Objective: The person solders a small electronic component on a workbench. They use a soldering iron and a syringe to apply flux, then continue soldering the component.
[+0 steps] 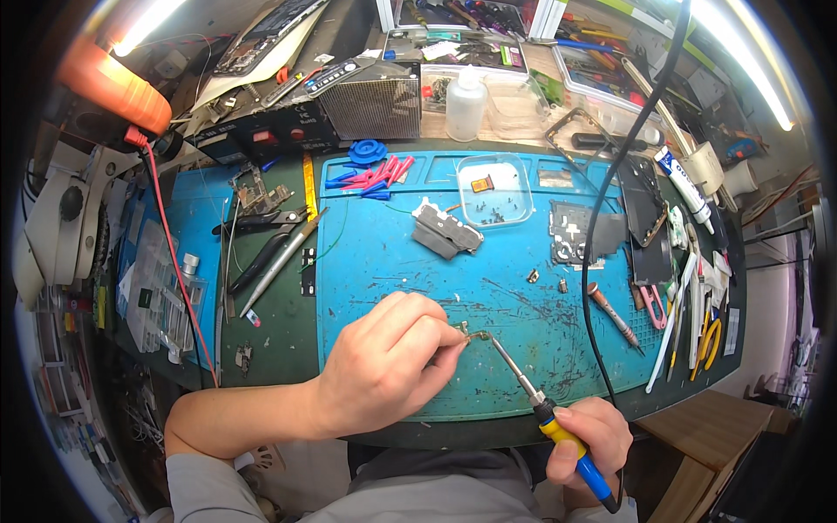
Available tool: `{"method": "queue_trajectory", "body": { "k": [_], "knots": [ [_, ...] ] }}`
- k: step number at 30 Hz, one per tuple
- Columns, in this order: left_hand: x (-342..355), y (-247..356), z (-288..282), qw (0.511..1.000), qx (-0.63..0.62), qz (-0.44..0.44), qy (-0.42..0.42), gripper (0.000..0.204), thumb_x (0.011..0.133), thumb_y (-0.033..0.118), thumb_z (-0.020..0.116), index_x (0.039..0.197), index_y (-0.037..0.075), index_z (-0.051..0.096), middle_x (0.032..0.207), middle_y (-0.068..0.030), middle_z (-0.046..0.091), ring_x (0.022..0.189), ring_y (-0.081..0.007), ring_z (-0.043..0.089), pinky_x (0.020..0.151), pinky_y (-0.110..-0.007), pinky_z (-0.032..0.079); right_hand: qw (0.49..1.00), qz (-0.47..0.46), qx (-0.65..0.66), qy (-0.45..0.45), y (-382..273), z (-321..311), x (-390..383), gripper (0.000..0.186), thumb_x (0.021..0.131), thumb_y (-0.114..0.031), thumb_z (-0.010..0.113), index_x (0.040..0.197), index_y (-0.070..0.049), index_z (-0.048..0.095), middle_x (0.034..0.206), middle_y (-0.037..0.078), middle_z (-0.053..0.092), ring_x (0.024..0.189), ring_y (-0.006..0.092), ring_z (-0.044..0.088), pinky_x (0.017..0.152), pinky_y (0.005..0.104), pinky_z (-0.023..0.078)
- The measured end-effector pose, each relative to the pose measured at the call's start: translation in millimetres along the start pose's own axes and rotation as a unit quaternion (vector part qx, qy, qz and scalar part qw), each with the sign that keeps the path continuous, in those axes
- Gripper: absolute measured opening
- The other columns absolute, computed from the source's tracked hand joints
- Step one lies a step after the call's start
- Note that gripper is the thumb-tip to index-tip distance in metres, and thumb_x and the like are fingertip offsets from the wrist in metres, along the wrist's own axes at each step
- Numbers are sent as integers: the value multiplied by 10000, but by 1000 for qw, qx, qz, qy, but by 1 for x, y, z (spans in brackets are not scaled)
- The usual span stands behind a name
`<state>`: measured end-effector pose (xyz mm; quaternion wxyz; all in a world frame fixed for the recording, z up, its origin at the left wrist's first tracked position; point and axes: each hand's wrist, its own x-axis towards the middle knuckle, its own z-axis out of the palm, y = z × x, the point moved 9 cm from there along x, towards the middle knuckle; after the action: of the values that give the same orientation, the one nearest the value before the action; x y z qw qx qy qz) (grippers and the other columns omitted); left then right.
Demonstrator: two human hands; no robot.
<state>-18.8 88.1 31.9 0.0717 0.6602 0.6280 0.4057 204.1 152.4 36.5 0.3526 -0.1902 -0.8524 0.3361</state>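
Observation:
My left hand [390, 362] rests on the blue work mat [488, 288] and pinches a tiny metal part [464, 331] between thumb and forefinger. My right hand [593, 436] grips a soldering iron [558, 427] by its yellow and blue handle, near the mat's front edge. The iron's thin metal tip points up and left and meets the small part at my left fingertips. A black cable [602, 218] runs from the iron's handle up across the right side of the mat.
A clear plastic tray [494, 187] with small screws, a grey phone part [446, 228] and a dark circuit frame [575, 234] lie farther back on the mat. Pliers and tweezers [266, 248] sit left, more tools [689, 305] right, a microscope [65, 218] far left.

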Motion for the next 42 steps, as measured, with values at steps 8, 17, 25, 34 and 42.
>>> {"method": "queue_trajectory", "body": {
  "k": [8,17,25,34,42],
  "knots": [
    [-1,0,3,1000,-1,6,-6,275,746,-85,862,956,17,717,905,-96,668,772,-263,666,638,-368,532,1000,-1,4,10,1,0,-2,251,903,-144,742,1113,-10,771,794,80,721,614,224,705,581,329,586],
    [-2,1,4,1000,7,6,-12,275,741,-80,861,955,18,718,907,-98,674,777,-268,672,645,-370,539,1000,2,1,-4,-1,2,3,250,901,-145,745,1113,-15,779,794,74,733,618,221,713,585,330,593],
    [-1,1,5,1000,15,10,-16,272,737,-74,859,949,22,717,906,-96,675,774,-269,674,642,-372,541,1000,-8,-11,-7,-2,3,2,250,909,-163,747,1106,-14,783,794,70,737,608,216,713,563,319,584],
    [-1,2,4,1000,17,8,-12,272,734,-74,856,947,24,718,906,-99,673,765,-270,670,637,-367,540,1000,13,-26,-2,-3,5,2,227,896,-199,714,1031,-20,751,759,101,710,595,240,688,565,340,562],
    [0,2,4,1000,14,7,-19,279,736,-80,851,957,24,717,908,-100,671,763,-271,670,639,-370,538,999,21,-27,-5,-1,5,2,231,903,-218,719,1022,-23,754,754,96,711,605,241,694,577,341,569]
  ]
}}
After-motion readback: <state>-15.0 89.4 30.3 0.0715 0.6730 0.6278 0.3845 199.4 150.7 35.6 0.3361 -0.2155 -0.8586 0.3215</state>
